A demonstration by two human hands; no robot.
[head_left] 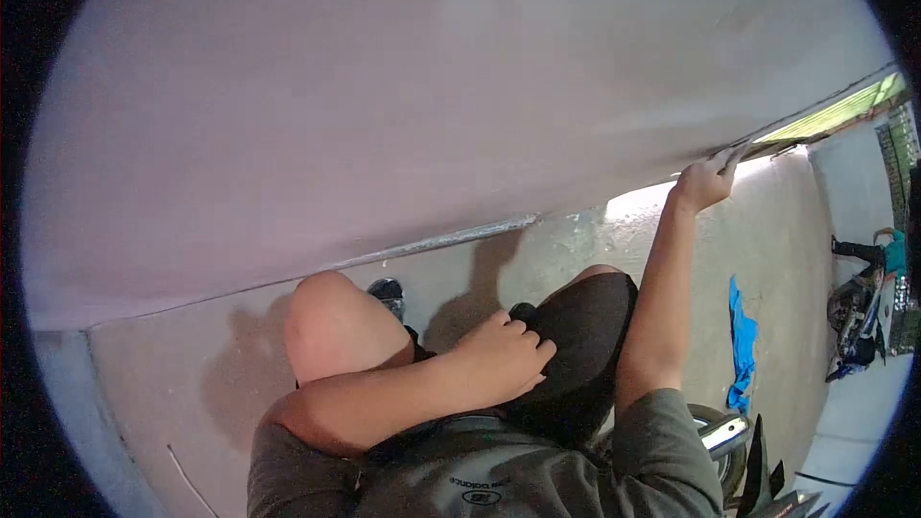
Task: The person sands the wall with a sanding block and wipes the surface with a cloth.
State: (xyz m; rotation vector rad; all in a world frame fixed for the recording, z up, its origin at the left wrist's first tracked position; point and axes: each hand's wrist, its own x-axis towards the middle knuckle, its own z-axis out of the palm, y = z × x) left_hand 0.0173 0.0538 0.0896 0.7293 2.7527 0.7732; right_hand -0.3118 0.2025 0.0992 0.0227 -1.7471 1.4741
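Observation:
My left hand rests across my lap on the dark shorts, its fingers loosely bent and somewhat apart, with nothing visible in them. At the end of my outstretched right arm, my right hand is closed beside the lower edge of the pale wall. A thin, light shape sticks out past its fingers; whether this is a finger or a held thing is too small to tell. My knees are bent, and a dark shoe shows beyond one knee.
A blue cloth lies on the concrete floor at right. Near my right side are a wheel and a silver part. Farther right are a motorcycle and a person in teal. Light enters through a gap.

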